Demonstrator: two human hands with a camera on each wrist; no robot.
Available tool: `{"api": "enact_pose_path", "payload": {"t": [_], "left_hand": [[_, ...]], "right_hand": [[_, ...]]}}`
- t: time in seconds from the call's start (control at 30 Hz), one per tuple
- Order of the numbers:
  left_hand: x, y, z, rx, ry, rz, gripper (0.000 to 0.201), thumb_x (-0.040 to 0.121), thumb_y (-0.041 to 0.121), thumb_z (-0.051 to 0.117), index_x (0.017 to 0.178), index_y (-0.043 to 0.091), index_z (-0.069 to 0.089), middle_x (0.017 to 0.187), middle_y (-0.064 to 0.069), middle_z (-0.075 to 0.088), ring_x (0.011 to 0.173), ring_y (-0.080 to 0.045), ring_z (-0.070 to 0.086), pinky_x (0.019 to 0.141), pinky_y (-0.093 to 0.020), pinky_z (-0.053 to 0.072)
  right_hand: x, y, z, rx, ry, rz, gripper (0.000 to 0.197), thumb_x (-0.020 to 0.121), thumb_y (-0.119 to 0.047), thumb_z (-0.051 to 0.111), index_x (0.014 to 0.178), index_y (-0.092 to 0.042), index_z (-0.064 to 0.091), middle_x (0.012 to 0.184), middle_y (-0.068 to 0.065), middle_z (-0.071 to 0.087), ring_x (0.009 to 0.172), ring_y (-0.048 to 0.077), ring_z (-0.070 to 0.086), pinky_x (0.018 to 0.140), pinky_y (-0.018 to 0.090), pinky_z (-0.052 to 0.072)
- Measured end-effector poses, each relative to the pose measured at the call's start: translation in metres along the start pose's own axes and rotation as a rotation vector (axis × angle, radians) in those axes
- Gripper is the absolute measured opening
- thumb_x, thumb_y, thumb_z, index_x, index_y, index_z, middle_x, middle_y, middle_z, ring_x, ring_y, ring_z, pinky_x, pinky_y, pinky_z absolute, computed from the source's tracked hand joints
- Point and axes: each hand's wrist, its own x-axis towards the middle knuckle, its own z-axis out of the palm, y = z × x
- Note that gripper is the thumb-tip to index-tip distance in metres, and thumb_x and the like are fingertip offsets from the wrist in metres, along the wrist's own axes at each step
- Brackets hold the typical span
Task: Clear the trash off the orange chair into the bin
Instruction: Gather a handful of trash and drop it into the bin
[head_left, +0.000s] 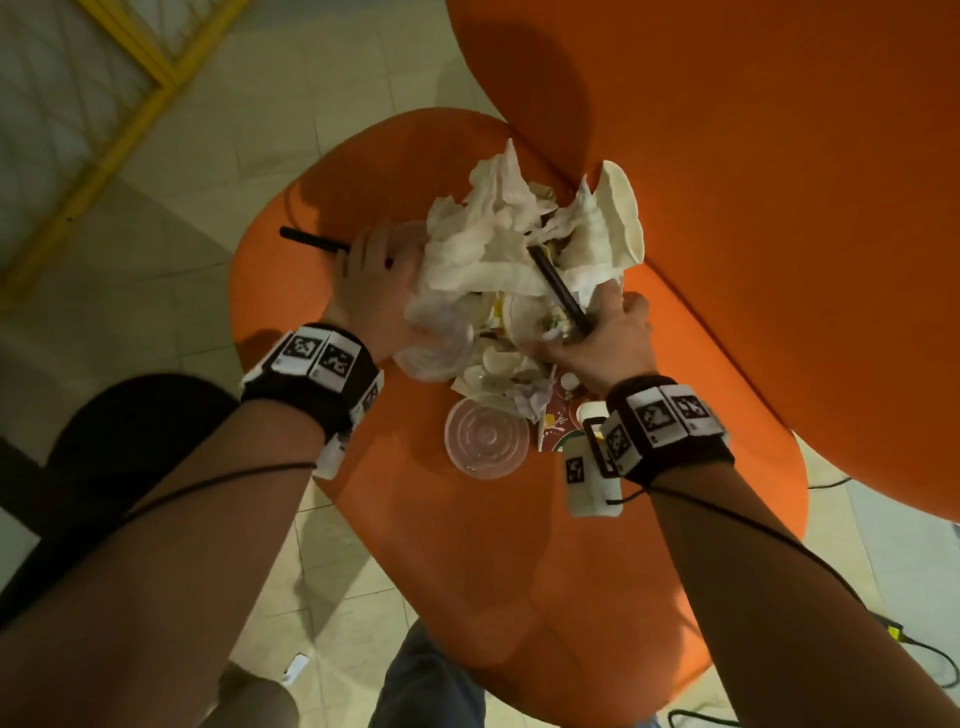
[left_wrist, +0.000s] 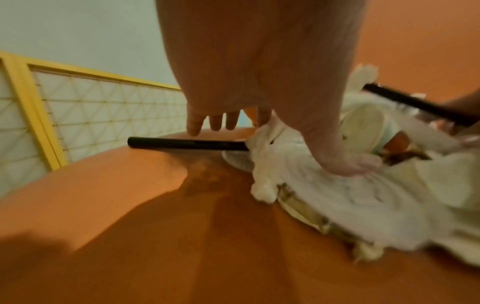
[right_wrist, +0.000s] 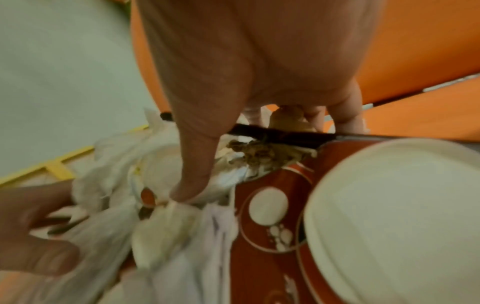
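Observation:
A heap of trash lies on the orange chair (head_left: 415, 545) seat: crumpled white napkins (head_left: 483, 244), a crushed white cup (head_left: 621, 213), a clear plastic cup (head_left: 441, 348) and two black straws. My left hand (head_left: 371, 280) grips the heap's left side, thumb (left_wrist: 348, 166) pressed on the napkins (left_wrist: 350, 195), its other fingers above one straw (left_wrist: 187, 144). My right hand (head_left: 602, 332) grips the right side, curled round the other straw (head_left: 556, 283) and the scraps under it (right_wrist: 254, 152). No bin shows.
A clear round lid (head_left: 485, 439) and a red patterned paper cup (right_wrist: 259, 236) lie just nearer me than the heap. The chair's backrest (head_left: 753, 182) rises on the right. A yellow-framed panel (head_left: 130, 93) stands at far left, cables (head_left: 909, 639) on the floor.

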Motion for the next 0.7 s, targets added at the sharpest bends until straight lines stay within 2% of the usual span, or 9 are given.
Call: {"api": "enact_pose_path", "payload": {"t": [0.07,0.2,0.33,0.4,0.47,0.57,0.63,0.7], "left_hand": [[0.002,-0.006,0.005,0.119,-0.074,0.017,0.107,0.062,0.049,0.080,0.146,0.019,0.022,0.156,-0.014,0.013,0.143,-0.034,0.010,0.114,-0.053,0.008],[0.005,0.002,0.003,0.154,-0.107,0.031,0.100,0.060,0.057,0.076,0.141,0.018,0.033,0.150,-0.013,0.025,0.138,-0.034,0.023,0.114,-0.056,0.006],[0.004,0.006,0.006,0.188,-0.131,0.007,0.104,0.060,0.059,0.074,0.142,0.017,0.028,0.147,-0.012,0.028,0.130,-0.036,0.031,0.107,-0.052,0.025],[0.001,0.005,0.009,0.098,-0.154,0.008,0.102,0.065,0.056,0.073,0.144,0.014,0.025,0.149,-0.012,0.026,0.133,-0.036,0.030,0.105,-0.050,0.031],[-0.002,0.003,0.013,-0.064,-0.209,0.028,0.100,0.069,0.051,0.073,0.146,0.013,0.022,0.149,-0.013,0.030,0.130,-0.034,0.039,0.101,-0.048,0.040],[-0.009,0.003,0.015,-0.242,-0.249,-0.001,0.092,0.070,0.044,0.073,0.143,0.015,0.025,0.126,-0.011,0.057,0.105,-0.030,0.060,0.085,-0.043,0.052],[-0.014,0.004,0.015,-0.300,-0.209,-0.044,0.076,0.073,0.039,0.073,0.135,0.012,0.039,0.110,-0.010,0.064,0.096,-0.028,0.063,0.078,-0.040,0.052],[-0.020,0.007,0.013,-0.359,-0.153,-0.105,0.049,0.078,0.032,0.071,0.116,0.005,0.056,0.098,-0.013,0.067,0.089,-0.029,0.064,0.072,-0.036,0.050]], "right_hand": [[0.003,-0.005,0.005,-0.112,0.019,-0.001,0.093,0.056,-0.057,0.081,0.126,-0.015,0.037,0.127,0.013,0.037,0.117,0.038,0.041,0.094,0.049,0.046],[0.008,-0.012,0.005,-0.210,0.046,0.028,0.085,0.060,-0.050,0.082,0.122,-0.011,0.039,0.121,0.015,0.042,0.110,0.040,0.045,0.086,0.047,0.048],[0.007,-0.012,-0.001,-0.082,0.022,0.077,0.063,0.066,-0.026,0.081,0.117,-0.012,0.046,0.120,0.014,0.043,0.104,0.038,0.052,0.086,0.046,0.052],[0.004,-0.009,-0.005,0.024,0.020,0.080,0.055,0.071,-0.014,0.074,0.119,-0.012,0.048,0.122,0.014,0.044,0.102,0.036,0.054,0.087,0.045,0.052],[-0.001,-0.007,-0.009,0.103,0.055,0.050,0.050,0.073,-0.008,0.069,0.119,-0.012,0.050,0.120,0.013,0.047,0.100,0.034,0.054,0.083,0.039,0.050],[-0.009,-0.004,-0.011,0.243,0.136,-0.009,0.046,0.073,-0.007,0.068,0.116,-0.017,0.055,0.113,0.011,0.054,0.095,0.031,0.056,0.076,0.034,0.047],[-0.016,-0.003,-0.013,0.358,0.169,-0.018,0.047,0.071,-0.011,0.069,0.114,-0.025,0.057,0.110,0.009,0.060,0.095,0.029,0.060,0.081,0.040,0.052],[-0.023,-0.002,-0.016,0.424,0.187,-0.026,0.042,0.070,-0.012,0.069,0.105,-0.032,0.057,0.106,0.008,0.064,0.094,0.028,0.062,0.082,0.046,0.054]]}}
